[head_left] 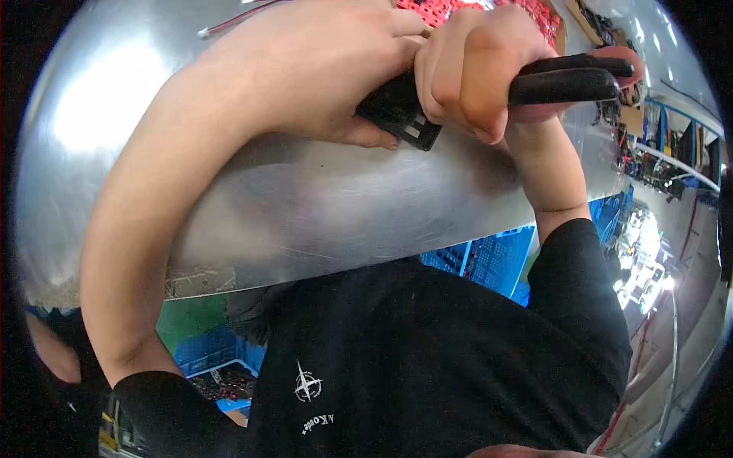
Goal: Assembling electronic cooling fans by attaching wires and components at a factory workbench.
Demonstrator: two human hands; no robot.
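My left hand (328, 65) is curled around a black plastic part (403, 114) with small rectangular openings at its near end. The thumb lies along that part's near left edge. Close against it, my right hand (485, 72) is closed in a fist on a hand tool with two black handles (565, 85), which stick out to the right. The tool's working end is hidden, so its exact kind does not show. Both hands are over the metal table (328, 202). Whether the tool touches the black part cannot be seen.
Many red pieces (435, 11) lie beyond my hands, beside a cardboard edge. Thin red and black wires (237, 19) rest at the far left. Blue crates (496, 259) stand below the table's near edge. Another person's arm (53, 351) shows at the lower left.
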